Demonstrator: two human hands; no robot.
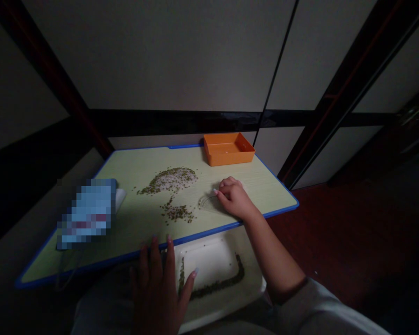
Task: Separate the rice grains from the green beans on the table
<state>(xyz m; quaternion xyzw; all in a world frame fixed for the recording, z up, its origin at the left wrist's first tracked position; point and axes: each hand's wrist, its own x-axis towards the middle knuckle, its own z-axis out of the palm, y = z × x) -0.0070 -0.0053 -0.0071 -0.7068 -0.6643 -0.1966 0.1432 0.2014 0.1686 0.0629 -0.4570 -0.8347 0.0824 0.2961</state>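
Observation:
My right hand point(232, 197) rests over the right half of the table with its fingers curled. Under its thumb shows a clear, curved see-through object point(207, 202), perhaps a plastic cup; the hand covers most of it. To its left lies a larger pile of small green beans mixed with white grains point(172, 179). A smaller, mostly green pile point(179, 213) is nearer to me. My left hand point(160, 284) has its fingers spread at the table's near edge, beside a white plastic tub point(226, 309). Green beans line the tub's bottom edges.
An orange tray point(230, 158) stands at the back right of the pale yellow table point(132, 163), which has a blue rim. On the left lies a blue, blurred-out item point(87, 214) with a white end and a strap. Cabinet panels point(181, 56) rise behind.

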